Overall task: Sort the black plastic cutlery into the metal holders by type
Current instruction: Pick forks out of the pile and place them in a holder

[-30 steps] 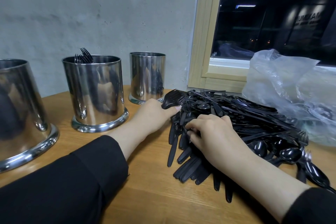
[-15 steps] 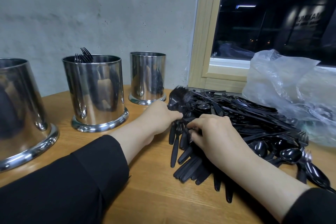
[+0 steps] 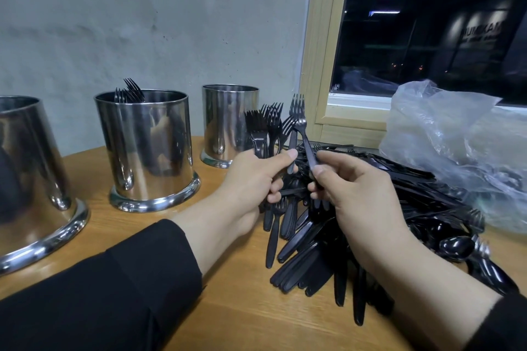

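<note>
- The left hand (image 3: 253, 179) grips a bunch of black forks (image 3: 263, 128) by their handles, fingers and thumb curled round them, tines pointing up.
- The bunch is held above the near-left edge of the cutlery pile (image 3: 356, 208), in front of the smallest holder.
- The right hand (image 3: 356, 194) pinches a single fork (image 3: 301, 128) low on its handle between thumb and fingers; this fork tilts up and to the left, its tines just beside the bunch.
- The two hands are close together, nearly touching, over the left side of the pile.
- The pile lies on the wooden table (image 3: 228, 316) and spreads from the middle to the right edge; it mixes forks, spoons and long flat handles, and it is hard to tell each piece apart.
- A black spoon (image 3: 456, 246) lies at the pile's right side, bowl up.
- Three metal holders stand in a row on the left of the table, well apart from one another.
- The middle holder (image 3: 148, 148) has fork tines (image 3: 129, 92) sticking up above its rim at the back left.
- The small holder (image 3: 228, 122) stands nearest the wall; its contents cannot be seen.
- The big holder (image 3: 31, 179) is cut off by the left edge of the view, and its inside is hidden too.
- A crumpled clear plastic bag (image 3: 456, 151) sits behind and to the right of the pile, touching it, below a dark window (image 3: 427, 23) with a pale wooden frame.
- Black sleeves (image 3: 114, 293) cover both forearms up to the wrists.
</note>
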Available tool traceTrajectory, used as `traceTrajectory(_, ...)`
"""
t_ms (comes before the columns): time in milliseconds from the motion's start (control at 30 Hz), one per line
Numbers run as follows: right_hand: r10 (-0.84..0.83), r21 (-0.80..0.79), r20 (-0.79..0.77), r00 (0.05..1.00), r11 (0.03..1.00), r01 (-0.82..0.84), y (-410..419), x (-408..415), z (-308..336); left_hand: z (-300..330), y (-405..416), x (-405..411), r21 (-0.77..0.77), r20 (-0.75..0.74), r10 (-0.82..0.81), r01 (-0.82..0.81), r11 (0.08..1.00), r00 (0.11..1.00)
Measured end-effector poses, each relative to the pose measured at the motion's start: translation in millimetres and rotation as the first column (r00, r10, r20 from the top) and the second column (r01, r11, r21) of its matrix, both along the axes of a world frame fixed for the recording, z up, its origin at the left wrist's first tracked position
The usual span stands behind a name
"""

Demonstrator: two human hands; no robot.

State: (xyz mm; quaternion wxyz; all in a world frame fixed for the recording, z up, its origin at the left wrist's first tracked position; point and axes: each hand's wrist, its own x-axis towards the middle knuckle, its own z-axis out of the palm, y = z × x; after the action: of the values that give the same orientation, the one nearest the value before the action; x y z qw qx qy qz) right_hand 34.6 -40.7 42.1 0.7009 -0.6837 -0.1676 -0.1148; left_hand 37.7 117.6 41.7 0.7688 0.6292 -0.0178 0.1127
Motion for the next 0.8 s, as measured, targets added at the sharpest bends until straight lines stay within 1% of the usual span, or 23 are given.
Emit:
traceTrajectory(100, 0.014, -0.082, 0.033, 0.999, 0.997, -0.011, 3, -3, -3, -1, -6, -2, -0.002, 0.000, -0.015, 0.015, 1.000, 1.000)
traceTrajectory(233, 0.024, -0.066, 0.042, 0.999, 0.998, -0.021, 3, -2, -3, -4, -10, -3, -0.032, -0.001, -0.034, 0.034, 0.999, 0.999)
traceTrajectory(300, 0.025, -0.078, 0.055, 0.998, 0.997, -0.020, 2, -1, -2, -3, -11, -4, -0.024, 0.014, -0.061, 0.061, 0.998, 0.998)
traceTrajectory(367, 0.027, -0.138, 0.090, 0.996, 0.990, -0.014, 0, -1, 0, -2, -12, -6, 0.017, 0.027, -0.091, 0.091, 0.996, 0.995)
traceTrajectory(467, 0.015, -0.267, 0.134, 0.991, 0.963, 0.022, -2, -1, 1, -1, -12, -8, 0.108, 0.036, -0.117, 0.112, 0.988, 0.992)
traceTrajectory(567, 0.038, -0.341, 0.164, 0.986, 0.940, 0.021, -1, -2, 2, 1, -11, -9, 0.154, 0.041, -0.115, 0.108, 0.982, 0.993)
traceTrajectory(633, 0.027, -0.320, 0.176, 0.984, 0.947, 0.031, -2, -2, 4, 2, -11, -11, 0.175, 0.038, -0.100, 0.092, 0.980, 0.994)
traceTrajectory(700, -0.049, -0.233, 0.187, 0.981, 0.968, 0.092, -4, 3, 6, 3, -12, -12, 0.216, 0.034, -0.082, 0.073, 0.974, 0.996)
traceTrajectory(800, -0.144, -0.129, 0.146, 0.979, 0.978, 0.163, -13, 12, 13, 5, -12, -14, 0.270, 0.015, -0.104, 0.096, 0.958, 0.994)
